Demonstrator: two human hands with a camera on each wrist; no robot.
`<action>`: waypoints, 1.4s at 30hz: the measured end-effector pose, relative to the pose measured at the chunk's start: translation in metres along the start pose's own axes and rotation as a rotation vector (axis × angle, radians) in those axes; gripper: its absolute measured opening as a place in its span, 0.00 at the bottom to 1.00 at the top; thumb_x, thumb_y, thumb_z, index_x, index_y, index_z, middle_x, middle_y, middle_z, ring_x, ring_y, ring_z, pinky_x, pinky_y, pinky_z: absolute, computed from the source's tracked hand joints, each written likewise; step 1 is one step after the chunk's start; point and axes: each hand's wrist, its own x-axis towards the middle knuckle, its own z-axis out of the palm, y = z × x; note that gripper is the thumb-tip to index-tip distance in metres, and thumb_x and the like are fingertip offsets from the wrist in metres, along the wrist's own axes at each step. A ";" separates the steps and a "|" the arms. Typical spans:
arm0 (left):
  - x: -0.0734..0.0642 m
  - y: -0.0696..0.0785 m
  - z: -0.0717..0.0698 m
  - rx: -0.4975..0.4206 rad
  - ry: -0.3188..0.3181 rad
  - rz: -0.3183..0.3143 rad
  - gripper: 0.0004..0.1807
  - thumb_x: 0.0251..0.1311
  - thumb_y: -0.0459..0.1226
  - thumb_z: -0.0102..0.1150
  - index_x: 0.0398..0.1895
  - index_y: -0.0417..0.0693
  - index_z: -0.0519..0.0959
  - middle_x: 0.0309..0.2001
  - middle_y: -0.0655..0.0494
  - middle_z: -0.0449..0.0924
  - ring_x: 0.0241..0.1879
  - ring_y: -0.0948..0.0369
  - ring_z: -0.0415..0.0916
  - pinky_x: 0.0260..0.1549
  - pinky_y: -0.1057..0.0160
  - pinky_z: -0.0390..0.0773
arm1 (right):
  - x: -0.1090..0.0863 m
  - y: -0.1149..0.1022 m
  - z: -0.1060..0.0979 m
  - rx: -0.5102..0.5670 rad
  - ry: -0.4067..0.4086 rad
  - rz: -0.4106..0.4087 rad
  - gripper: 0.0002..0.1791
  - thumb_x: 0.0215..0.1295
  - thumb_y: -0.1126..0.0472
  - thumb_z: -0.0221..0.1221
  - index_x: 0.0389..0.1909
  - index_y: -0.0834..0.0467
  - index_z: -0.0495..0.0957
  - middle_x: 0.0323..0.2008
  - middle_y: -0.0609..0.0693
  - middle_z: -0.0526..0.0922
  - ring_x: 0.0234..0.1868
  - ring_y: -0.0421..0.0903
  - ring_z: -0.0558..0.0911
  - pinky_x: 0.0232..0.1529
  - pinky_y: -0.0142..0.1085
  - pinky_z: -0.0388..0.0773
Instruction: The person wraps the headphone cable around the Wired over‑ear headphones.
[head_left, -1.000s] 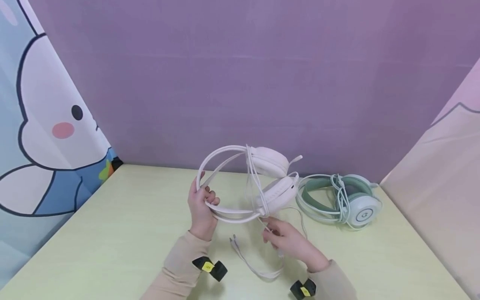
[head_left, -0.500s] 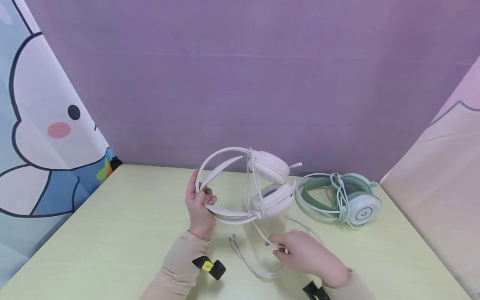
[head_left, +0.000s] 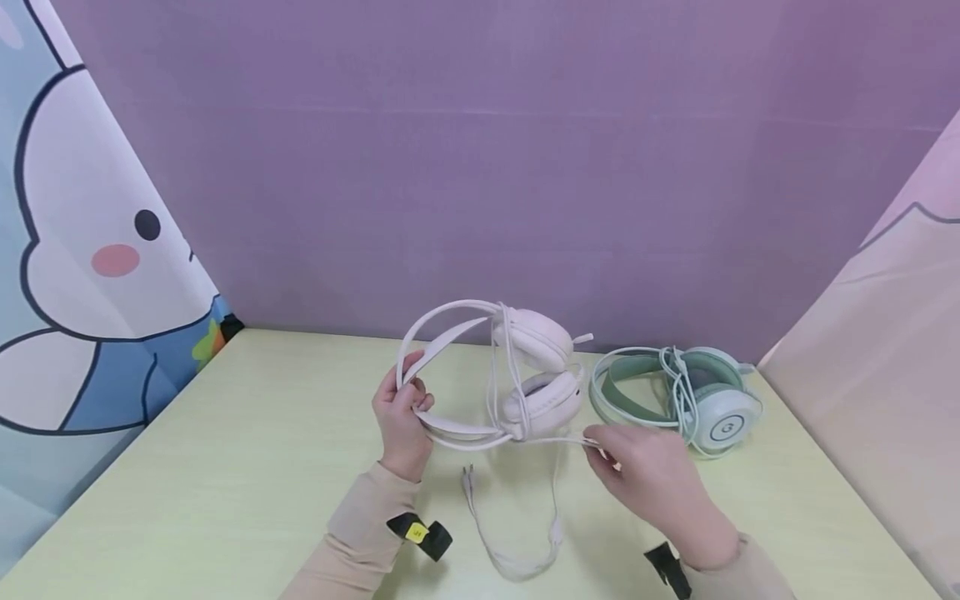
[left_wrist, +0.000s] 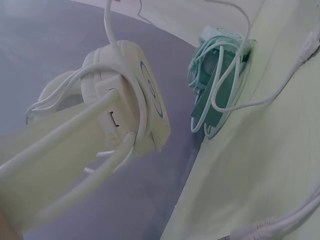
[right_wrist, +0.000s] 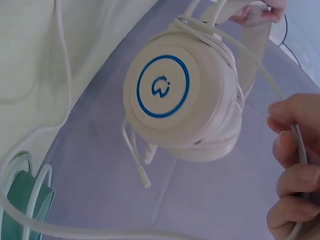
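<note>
My left hand grips the headband of a white headset, held up over the table with its ear cups toward the right. White cable is wound round both sides of the band beside the cups. My right hand pinches a stretch of that cable to the right of the lower cup, drawn out nearly straight from the band. In the right wrist view the fingers curl round the cable, and an ear cup shows a blue ring. The cable's plug end lies on the table below the headset.
A green and white headset, its cable wound round it, lies at the back right, close behind my right hand. A purple backdrop rises at the table's back edge. Printed cloth hangs on the left and pale cloth on the right.
My right hand has moved right with the cable, first downward and then up, drawing a longer stretch away from the band. My left hand keeps its hold; the headset has tilted and dipped slightly.
</note>
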 end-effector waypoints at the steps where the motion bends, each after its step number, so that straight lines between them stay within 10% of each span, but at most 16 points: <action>1: 0.000 0.000 0.000 0.005 0.005 -0.001 0.29 0.41 0.20 0.34 0.34 0.52 0.83 0.18 0.60 0.62 0.19 0.68 0.58 0.16 0.76 0.61 | 0.000 0.001 0.000 0.001 0.028 -0.006 0.10 0.63 0.57 0.50 0.24 0.50 0.77 0.15 0.36 0.71 0.15 0.31 0.66 0.13 0.23 0.55; 11: 0.001 0.001 -0.001 0.059 -0.009 -0.032 0.28 0.41 0.20 0.35 0.34 0.51 0.83 0.18 0.61 0.61 0.18 0.69 0.58 0.15 0.76 0.61 | 0.005 0.008 -0.012 0.009 0.081 -0.071 0.26 0.69 0.41 0.47 0.14 0.52 0.68 0.10 0.38 0.66 0.11 0.33 0.62 0.12 0.23 0.56; 18: 0.001 0.002 -0.001 0.075 -0.048 -0.044 0.26 0.43 0.20 0.36 0.34 0.48 0.83 0.17 0.61 0.61 0.18 0.69 0.58 0.16 0.75 0.62 | 0.017 0.017 -0.028 0.025 -0.053 -0.204 0.18 0.62 0.59 0.37 0.21 0.54 0.74 0.16 0.39 0.68 0.14 0.33 0.62 0.13 0.23 0.57; 29: -0.003 0.006 0.005 0.050 -0.062 -0.113 0.28 0.38 0.20 0.35 0.31 0.51 0.83 0.16 0.61 0.60 0.17 0.69 0.57 0.16 0.74 0.59 | 0.024 0.022 -0.033 -0.110 0.252 -0.081 0.29 0.68 0.38 0.45 0.17 0.56 0.72 0.10 0.40 0.61 0.10 0.34 0.58 0.09 0.25 0.52; 37: -0.005 0.004 0.007 0.156 -0.072 -0.090 0.27 0.35 0.19 0.38 0.31 0.50 0.82 0.20 0.61 0.65 0.18 0.68 0.59 0.17 0.74 0.63 | 0.025 0.041 -0.045 0.222 -0.193 0.295 0.07 0.52 0.56 0.65 0.19 0.47 0.78 0.12 0.33 0.57 0.16 0.27 0.55 0.17 0.24 0.54; 42: -0.004 0.005 0.007 0.138 -0.071 -0.114 0.27 0.36 0.19 0.37 0.32 0.51 0.81 0.18 0.61 0.63 0.17 0.68 0.58 0.17 0.74 0.62 | 0.031 0.060 -0.053 0.393 -0.445 0.239 0.12 0.46 0.64 0.70 0.22 0.45 0.78 0.12 0.34 0.56 0.17 0.26 0.55 0.18 0.24 0.58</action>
